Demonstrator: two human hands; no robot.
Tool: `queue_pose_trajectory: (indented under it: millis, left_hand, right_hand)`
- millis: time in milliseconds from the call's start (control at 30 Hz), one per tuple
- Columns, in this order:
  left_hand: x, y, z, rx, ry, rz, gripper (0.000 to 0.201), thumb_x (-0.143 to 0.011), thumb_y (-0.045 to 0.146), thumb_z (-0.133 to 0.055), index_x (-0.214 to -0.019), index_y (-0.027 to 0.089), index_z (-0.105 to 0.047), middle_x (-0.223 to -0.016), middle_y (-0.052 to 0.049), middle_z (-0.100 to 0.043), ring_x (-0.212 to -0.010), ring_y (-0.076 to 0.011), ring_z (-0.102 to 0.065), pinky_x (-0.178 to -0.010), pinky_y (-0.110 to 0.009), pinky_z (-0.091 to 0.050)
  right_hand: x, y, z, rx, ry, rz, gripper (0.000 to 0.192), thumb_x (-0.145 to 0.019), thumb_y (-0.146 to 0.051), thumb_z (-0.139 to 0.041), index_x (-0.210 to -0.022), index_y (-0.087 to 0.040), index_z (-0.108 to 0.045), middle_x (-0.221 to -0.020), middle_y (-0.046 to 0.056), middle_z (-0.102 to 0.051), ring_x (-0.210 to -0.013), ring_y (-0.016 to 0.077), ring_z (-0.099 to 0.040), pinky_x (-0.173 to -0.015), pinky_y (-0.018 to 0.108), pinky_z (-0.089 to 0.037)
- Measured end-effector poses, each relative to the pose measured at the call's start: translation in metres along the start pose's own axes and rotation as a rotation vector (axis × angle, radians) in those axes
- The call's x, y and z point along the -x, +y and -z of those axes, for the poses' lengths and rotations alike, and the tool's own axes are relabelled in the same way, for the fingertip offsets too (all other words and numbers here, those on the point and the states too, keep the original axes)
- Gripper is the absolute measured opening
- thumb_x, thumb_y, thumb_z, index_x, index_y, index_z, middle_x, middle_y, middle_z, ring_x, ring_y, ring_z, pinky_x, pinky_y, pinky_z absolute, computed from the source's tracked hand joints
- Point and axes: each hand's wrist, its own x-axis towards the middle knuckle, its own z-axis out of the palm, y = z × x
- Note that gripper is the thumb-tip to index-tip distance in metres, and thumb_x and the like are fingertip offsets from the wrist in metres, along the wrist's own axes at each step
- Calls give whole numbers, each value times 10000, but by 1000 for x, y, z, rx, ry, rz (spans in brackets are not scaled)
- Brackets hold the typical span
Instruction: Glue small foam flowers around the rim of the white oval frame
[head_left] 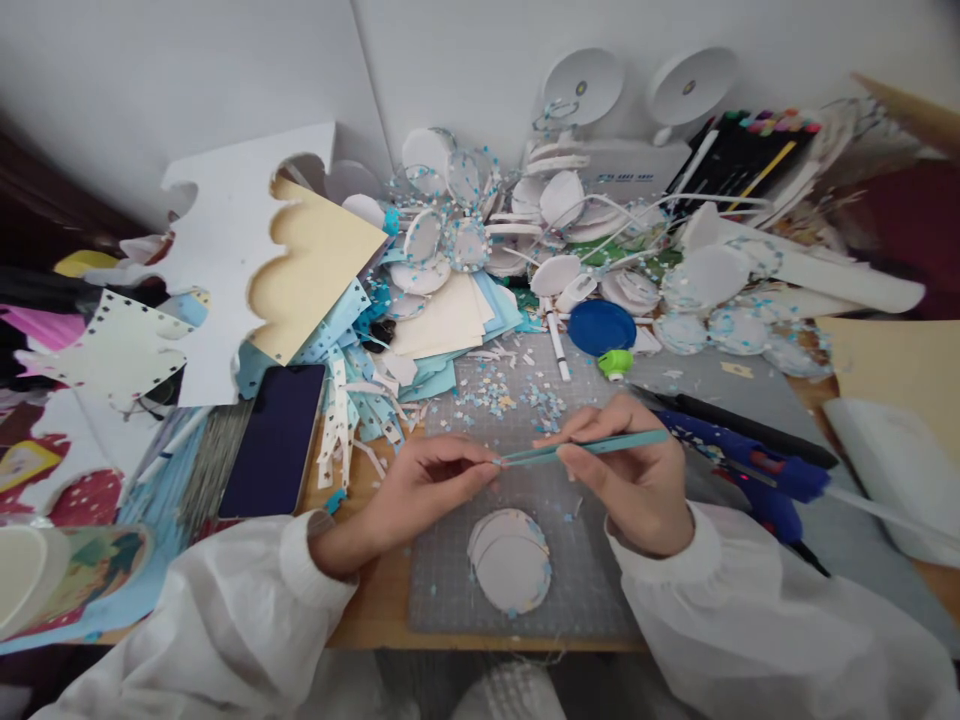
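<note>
At the far left of the worktop [375, 615] lie coloured paper sheets, a perforated white card [112, 350] and a large white board with scalloped cutouts [225, 260]; just right of them a dark phone [276, 440] rests face up beside a heap of punched paper strips [349, 420]. Further right, a grey cutting mat [450, 580] carries a small stack of white paper discs [512, 560] and scattered blue and white confetti [510, 400], with a blue lid [600, 327] and a green cap [616, 362] beyond it. A pile of trimmed white discs [465, 220] crowds the back, and a blue glue gun [750, 475] lies at the right. What the left hand [427, 490] pinches is too small to make out. Its fingers are closed at the tip of the teal tweezers [585, 450], held above the mat, while the right hand [637, 480] grips them from above, thumb beneath. Both white sleeves are cut off by the lower edge.
</note>
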Motion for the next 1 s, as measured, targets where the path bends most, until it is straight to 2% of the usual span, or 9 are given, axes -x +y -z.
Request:
queue_pose_trajectory:
  millis: [200,400,600,1000]
  left_hand:
    - [0,0,0,-49,-39,17,143,-816,194,-648,-736,103,-723,-676,-42,-670,-563,-78,-516,-512,-170,-396]
    - [1,-3,-1,-72,-85,39,188,-820,260,-644,-742,103,-713,-676,-46,-655,-594,-102,-530,-522,-192,-394]
    - [1,-3,-1,-77,-62,51,192,-802,293,-664,-737,118,-712,-658,-41,-649,-582,-109,-531,-514,-200,-403]
    - [0,2,0,-61,-38,17,144,-785,241,-684,-729,118,-734,-661,-41,-658,-591,-106,-541,-522,-191,-416]
  right_hand:
    - [1,-2,0,8,-24,-19,171,-778,-51,-652,-813,-212,-610,-704,-25,-544,-706,142,-654,-708,360,-621]
    - [2,-1,1,39,-65,-52,161,-783,-69,-653,-816,-212,-586,-709,-21,-566,-702,144,-652,-702,354,-610]
    - [1,-2,1,73,-40,-52,121,-790,-132,-670,-778,-208,-577,-609,-30,-534,-627,142,-615,-633,331,-597]
    - [0,1,1,21,-50,-82,128,-785,-129,-676,-792,-222,-588,-577,-44,-519,-636,148,-619,-670,365,-615]
